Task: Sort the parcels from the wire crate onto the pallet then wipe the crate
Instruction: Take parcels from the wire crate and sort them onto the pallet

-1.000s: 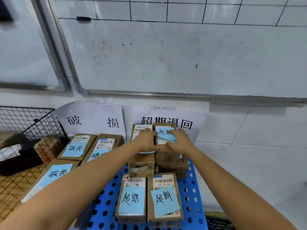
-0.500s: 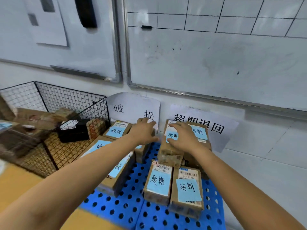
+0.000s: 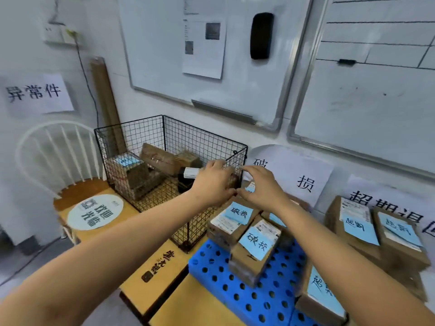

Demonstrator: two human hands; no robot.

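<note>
**A parcel sorting corner in a depot office**

Handwritten paper signs (image 3: 292, 175) taped to the white wall label the sorting categories. Cardboard parcels (image 3: 255, 250) carrying shipping labels and blue sticky notes lie on a blue perforated pallet (image 3: 249, 292). More sit in a wire crate (image 3: 169, 142). Two whiteboards (image 3: 367, 90) hang above, one holding an eraser (image 3: 261, 36).

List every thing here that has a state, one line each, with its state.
Wire crate: open-topped, parcels inside.
Black box: in the crate, near its right wall.
Blue pallet: loaded with labelled parcels.
Nearest parcel: lying tilted on the pallet, blue note on top.
Left hand: empty, open, at the crate's right corner.
Right hand: empty, open, just outside that corner.
Whiteboard eraser: stuck to the board.
</note>
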